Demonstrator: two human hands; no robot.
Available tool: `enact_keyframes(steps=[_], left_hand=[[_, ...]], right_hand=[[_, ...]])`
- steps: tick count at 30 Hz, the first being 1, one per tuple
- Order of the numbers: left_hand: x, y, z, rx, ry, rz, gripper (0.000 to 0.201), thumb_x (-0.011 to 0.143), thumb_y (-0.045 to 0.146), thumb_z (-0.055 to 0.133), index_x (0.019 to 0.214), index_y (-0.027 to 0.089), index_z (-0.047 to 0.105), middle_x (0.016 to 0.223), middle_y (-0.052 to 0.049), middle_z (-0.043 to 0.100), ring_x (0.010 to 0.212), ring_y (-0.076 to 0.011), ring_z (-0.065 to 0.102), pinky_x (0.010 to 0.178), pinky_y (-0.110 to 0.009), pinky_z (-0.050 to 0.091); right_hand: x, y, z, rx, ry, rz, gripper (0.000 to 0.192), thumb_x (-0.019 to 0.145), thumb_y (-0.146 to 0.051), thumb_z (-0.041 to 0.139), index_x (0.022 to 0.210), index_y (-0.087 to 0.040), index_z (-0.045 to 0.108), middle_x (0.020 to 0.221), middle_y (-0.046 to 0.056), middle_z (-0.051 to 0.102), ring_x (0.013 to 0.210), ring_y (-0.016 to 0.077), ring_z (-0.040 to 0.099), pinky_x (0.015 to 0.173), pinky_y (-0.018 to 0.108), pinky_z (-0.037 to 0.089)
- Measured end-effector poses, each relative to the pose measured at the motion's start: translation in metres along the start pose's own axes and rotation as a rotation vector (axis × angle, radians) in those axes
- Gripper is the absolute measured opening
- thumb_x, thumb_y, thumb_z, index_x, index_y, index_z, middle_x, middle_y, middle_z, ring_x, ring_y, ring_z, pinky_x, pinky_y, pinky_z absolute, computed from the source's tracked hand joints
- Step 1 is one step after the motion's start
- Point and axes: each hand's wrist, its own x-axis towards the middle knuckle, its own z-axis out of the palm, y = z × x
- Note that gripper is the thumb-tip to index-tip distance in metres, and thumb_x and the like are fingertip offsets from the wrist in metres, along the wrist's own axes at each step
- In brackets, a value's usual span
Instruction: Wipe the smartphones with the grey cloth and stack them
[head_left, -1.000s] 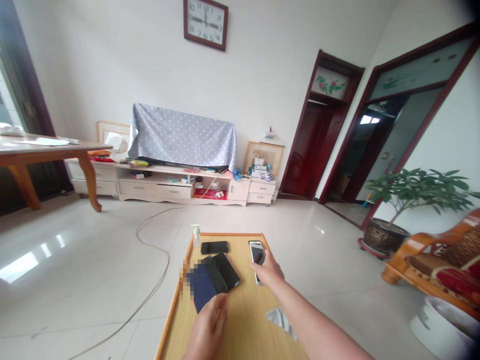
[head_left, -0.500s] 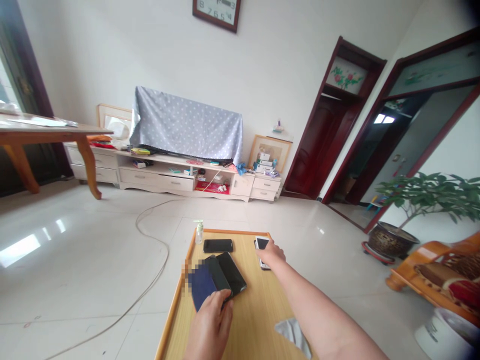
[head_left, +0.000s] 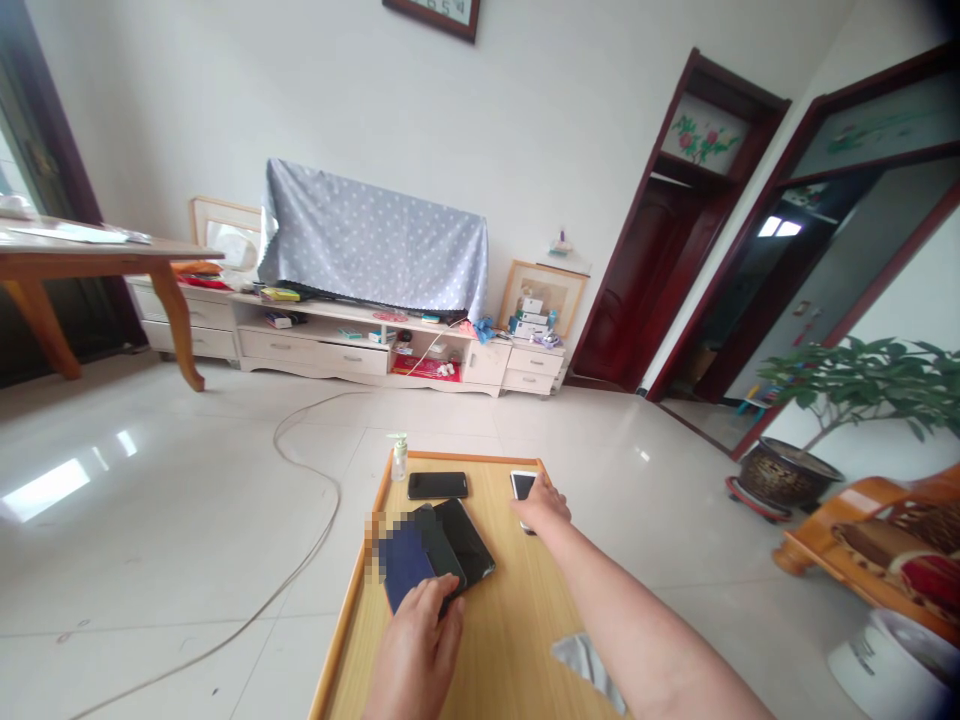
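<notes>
Through the head camera I have a low white cabinet (head_left: 315, 350) along the far wall, a polka-dot cloth (head_left: 375, 240) draped over something broad on it. In front of me stands a narrow wood-grain table (head_left: 517, 640) with a raised orange rim. My view has tipped a little downward over the last second, so the wall clock (head_left: 439, 15) is nearly out of the picture.

My right hand (head_left: 546, 505) has reached further away, and the white phone (head_left: 523, 485) has shifted with it. It now lies by the table's far right corner, well apart from the other items. The thumb is on one side and the fingers curl round the other, closed on it.

My left hand (head_left: 420, 640) has come forward, from just beside the stack to its near end. The fingertips touch a slim dark case (head_left: 446, 558), the thumb tucked just below; I can't tell whether they pinch it. The case lies over a blue booklet (head_left: 405, 560) and partly across a black tablet (head_left: 471, 540).

A crumpled grey cloth (head_left: 585, 660) sits near my right forearm. Smaller still, a black phone (head_left: 437, 486) lies flat beyond the stack, and a pump bottle (head_left: 400, 462) stands upright at the far left corner; neither has shifted.
</notes>
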Motion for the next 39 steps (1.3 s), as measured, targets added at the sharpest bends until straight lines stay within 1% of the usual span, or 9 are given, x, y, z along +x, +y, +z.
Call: enact_keyframes(steps=[14,22,25,27,29,30,32,36,39], left_hand=[[0.003,-0.003,0.002,0.049,-0.042,-0.023,0.03,0.098,0.043,0.046,0.118,0.025,0.06,0.114,-0.009,0.068,0.108,-0.0226,0.065,0.083,-0.033,0.057],[0.003,-0.002,0.004,0.066,-0.028,-0.02,0.029,0.097,0.043,0.048,0.116,0.026,0.06,0.114,-0.008,0.068,0.108,-0.023,0.065,0.087,-0.035,0.056],[0.003,-0.004,0.005,0.087,-0.011,-0.014,0.028,0.097,0.043,0.048,0.115,0.026,0.061,0.112,-0.008,0.068,0.107,-0.0233,0.066,0.086,-0.036,0.056],[0.004,-0.004,0.003,0.122,0.002,-0.017,0.029,0.097,0.044,0.047,0.114,0.025,0.06,0.111,-0.008,0.069,0.105,-0.024,0.066,0.085,-0.037,0.056],[0.005,-0.003,0.001,0.175,0.024,-0.034,0.03,0.098,0.044,0.045,0.114,0.024,0.06,0.112,-0.009,0.068,0.105,-0.0249,0.066,0.086,-0.04,0.056],[0.005,-0.003,-0.001,0.206,0.037,-0.044,0.031,0.098,0.044,0.044,0.115,0.023,0.06,0.114,-0.01,0.068,0.106,-0.0253,0.066,0.087,-0.041,0.055],[0.004,-0.004,-0.004,0.278,0.061,-0.06,0.033,0.097,0.043,0.044,0.118,0.022,0.06,0.122,-0.011,0.066,0.113,-0.0268,0.063,0.094,-0.044,0.053],[-0.001,-0.013,-0.002,0.398,0.132,-0.098,0.045,0.094,0.044,0.049,0.13,0.018,0.055,0.144,-0.016,0.052,0.133,-0.0334,0.05,0.108,-0.053,0.043],[-0.007,-0.023,0.003,0.364,0.152,-0.19,0.059,0.092,0.045,0.05,0.141,0.012,0.046,0.153,-0.023,0.041,0.142,-0.0369,0.039,0.111,-0.057,0.04]], right_hand=[[0.011,0.013,-0.003,0.038,-0.015,-0.007,0.102,0.07,-0.049,0.07,0.155,-0.028,0.017,0.129,0.015,0.058,0.121,0.0338,0.052,0.086,0.043,0.044],[0.003,0.017,-0.004,0.076,0.007,-0.031,0.099,0.072,-0.066,0.066,0.153,-0.026,0.024,0.129,0.016,0.058,0.122,0.035,0.05,0.089,0.046,0.042],[-0.006,0.017,-0.009,0.083,0.053,-0.056,0.097,0.076,-0.067,0.062,0.153,-0.025,0.023,0.135,0.017,0.054,0.124,0.0358,0.048,0.093,0.049,0.04],[-0.016,0.015,-0.013,0.085,0.11,-0.093,0.09,0.083,-0.064,0.055,0.155,-0.025,0.018,0.146,0.017,0.044,0.132,0.0348,0.04,0.099,0.05,0.036],[-0.03,0.01,-0.016,0.107,0.189,-0.181,0.079,0.09,-0.057,0.05,0.155,-0.025,0.019,0.153,0.014,0.037,0.137,0.0319,0.034,0.105,0.046,0.032],[-0.038,0.007,-0.016,0.128,0.221,-0.239,0.073,0.092,-0.052,0.049,0.154,-0.024,0.023,0.153,0.013,0.037,0.138,0.0303,0.034,0.107,0.044,0.031],[-0.059,0.002,-0.015,0.194,0.251,-0.342,0.061,0.093,-0.043,0.05,0.149,-0.023,0.037,0.148,0.012,0.045,0.135,0.0283,0.039,0.108,0.038,0.032],[-0.117,-0.005,0.0,0.433,0.17,-0.521,0.039,0.094,-0.036,0.048,0.127,-0.023,0.062,0.124,0.009,0.063,0.116,0.0237,0.056,0.098,0.031,0.043],[-0.166,-0.01,0.013,0.626,0.059,-0.679,0.031,0.095,-0.036,0.046,0.111,-0.024,0.069,0.104,0.006,0.068,0.09,0.0188,0.064,0.083,0.028,0.049]])
